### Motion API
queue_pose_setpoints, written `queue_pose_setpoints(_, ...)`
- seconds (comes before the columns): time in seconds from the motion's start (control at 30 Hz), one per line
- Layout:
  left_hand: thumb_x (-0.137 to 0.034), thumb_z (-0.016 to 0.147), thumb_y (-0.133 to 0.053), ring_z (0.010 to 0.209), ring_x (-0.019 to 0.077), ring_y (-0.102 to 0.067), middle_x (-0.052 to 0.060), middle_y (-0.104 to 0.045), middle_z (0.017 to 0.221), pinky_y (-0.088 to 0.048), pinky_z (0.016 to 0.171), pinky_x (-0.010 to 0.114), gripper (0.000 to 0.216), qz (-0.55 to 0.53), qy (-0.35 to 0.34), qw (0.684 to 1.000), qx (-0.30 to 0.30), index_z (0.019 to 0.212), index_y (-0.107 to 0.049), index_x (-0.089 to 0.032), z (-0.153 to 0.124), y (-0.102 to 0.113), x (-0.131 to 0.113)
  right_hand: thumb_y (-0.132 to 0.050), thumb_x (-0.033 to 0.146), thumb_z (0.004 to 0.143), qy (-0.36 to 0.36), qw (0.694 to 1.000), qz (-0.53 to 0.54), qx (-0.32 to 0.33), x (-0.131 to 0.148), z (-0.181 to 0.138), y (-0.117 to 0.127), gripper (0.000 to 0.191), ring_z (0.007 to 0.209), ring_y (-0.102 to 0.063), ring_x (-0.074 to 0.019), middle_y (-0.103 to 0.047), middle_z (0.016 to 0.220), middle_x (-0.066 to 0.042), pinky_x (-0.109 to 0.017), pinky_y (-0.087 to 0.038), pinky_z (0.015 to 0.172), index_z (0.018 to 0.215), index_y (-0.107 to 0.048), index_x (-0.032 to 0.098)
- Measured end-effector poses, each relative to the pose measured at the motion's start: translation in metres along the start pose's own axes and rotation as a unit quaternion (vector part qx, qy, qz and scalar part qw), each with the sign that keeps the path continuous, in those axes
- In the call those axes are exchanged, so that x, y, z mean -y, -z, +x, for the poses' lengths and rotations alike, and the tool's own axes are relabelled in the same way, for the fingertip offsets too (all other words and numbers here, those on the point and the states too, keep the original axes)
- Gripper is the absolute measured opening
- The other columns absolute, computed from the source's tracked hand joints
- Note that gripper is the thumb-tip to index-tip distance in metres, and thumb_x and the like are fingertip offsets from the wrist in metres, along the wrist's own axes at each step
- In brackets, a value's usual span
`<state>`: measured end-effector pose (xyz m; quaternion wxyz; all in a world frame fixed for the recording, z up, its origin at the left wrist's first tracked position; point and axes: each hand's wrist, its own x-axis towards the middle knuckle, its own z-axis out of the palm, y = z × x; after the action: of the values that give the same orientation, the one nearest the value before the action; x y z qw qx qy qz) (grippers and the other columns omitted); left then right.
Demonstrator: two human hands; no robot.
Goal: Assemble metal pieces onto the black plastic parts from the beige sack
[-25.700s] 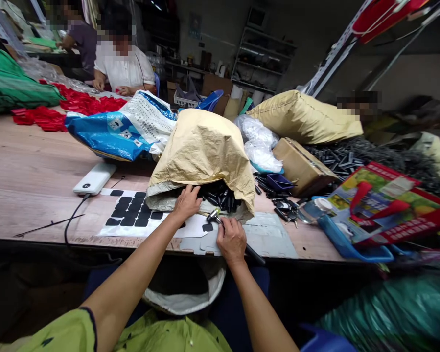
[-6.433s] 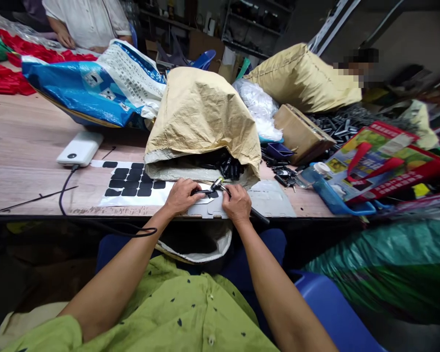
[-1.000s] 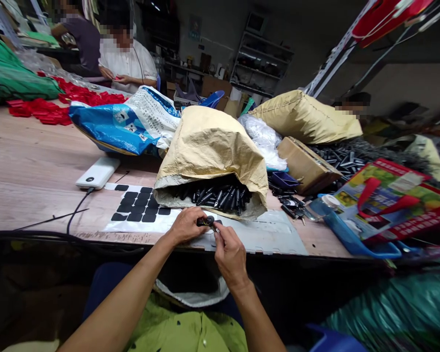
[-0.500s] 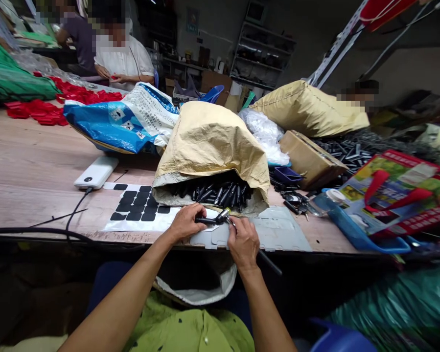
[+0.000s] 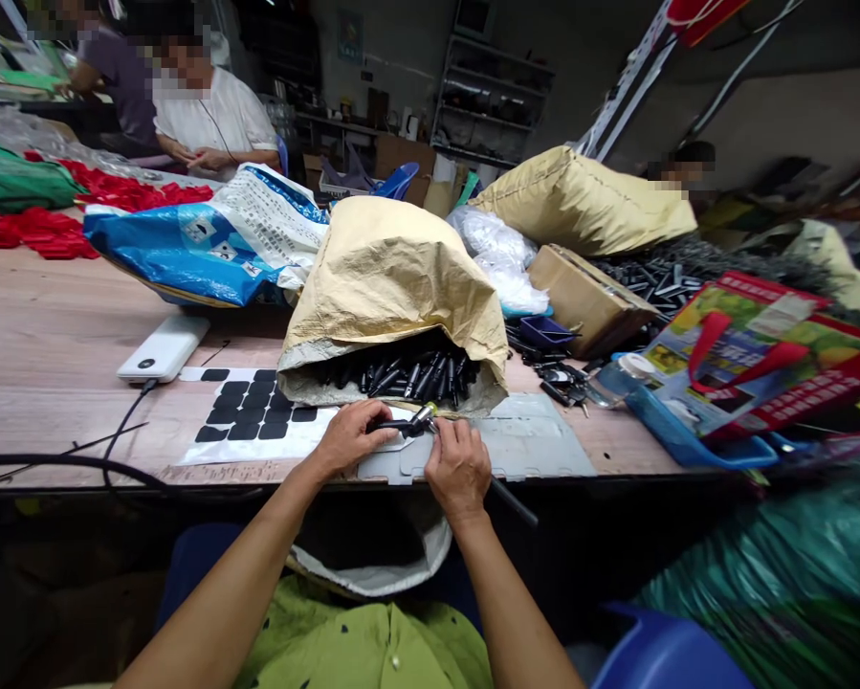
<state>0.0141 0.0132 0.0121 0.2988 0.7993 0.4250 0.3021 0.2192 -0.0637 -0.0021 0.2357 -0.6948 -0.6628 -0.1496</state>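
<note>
My left hand (image 5: 354,438) is closed at the table's front edge, pinching a short black tube-like part (image 5: 395,423). At that part's right end is a shiny metal piece (image 5: 424,417) with a yellow-green bit. My right hand (image 5: 459,469) is closed close beside it, its fingertips at a thin metal end. A dark rod (image 5: 514,502) sticks out below my right hand, apparently in its grip; what it is I cannot make out. Just behind both hands lies a tan sack (image 5: 401,258), its mouth towards me, full of black tube-like parts (image 5: 419,376).
A grey sheet (image 5: 537,440) and a white sheet of black stickers (image 5: 247,407) lie on the table. Left is a white power bank (image 5: 163,349) with a cable. A blue basket (image 5: 694,435) stands right. An open sack (image 5: 401,574) hangs below the edge. Co-workers sit behind.
The whole view has shifted, so things appear further left. My hands keep nearly the same hold in front of the sack. A co-worker's hands at the back have come closer together.
</note>
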Motion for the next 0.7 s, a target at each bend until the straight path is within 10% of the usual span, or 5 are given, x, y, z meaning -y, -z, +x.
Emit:
queue_pose_setpoints(0.3,-0.048,0.098,-0.051,0.077,0.0149,-0.062,-0.001,-0.071,0.084,-0.041,0.071,0.024,0.033,-0.085,0.010,0.973,0.217,0.096,-0.071,-0.022,-0.073,-0.004,-0.058,-0.056,0.018,0.093,0.001,1.000,-0.004,-0.010,0.000,-0.001,0.000,0.027,0.089,-0.048,-0.0234,-0.060,0.094,-0.007,-0.033,-0.034,0.076,0.118,-0.067,0.021)
queue_pose_setpoints(0.57,-0.039,0.092,-0.054,0.106,0.0325,-0.071,0.014,-0.076,0.110,-0.050,0.082,0.037,0.029,0.170,0.242,0.913,0.280,0.102,-0.073,-0.021,-0.110,-0.074,-0.007,-0.056,0.017,0.093,0.003,1.000,-0.003,-0.018,0.000,-0.001,0.000,0.028,0.088,-0.048,-0.0237,-0.060,0.094,-0.007,-0.034,-0.035,0.076,0.118,-0.067,0.020)
queue_pose_setpoints(0.7,-0.036,0.089,-0.057,0.111,0.0335,-0.069,0.015,-0.074,0.117,-0.051,0.087,0.039,0.032,0.172,0.216,0.915,0.295,0.112,-0.072,-0.021,-0.105,-0.065,-0.013,-0.055,0.016,0.094,0.005,1.000,0.000,-0.019,0.000,-0.001,0.000,0.028,0.089,-0.048,-0.0238,-0.060,0.094,-0.007,-0.034,-0.035,0.076,0.118,-0.067,0.021)
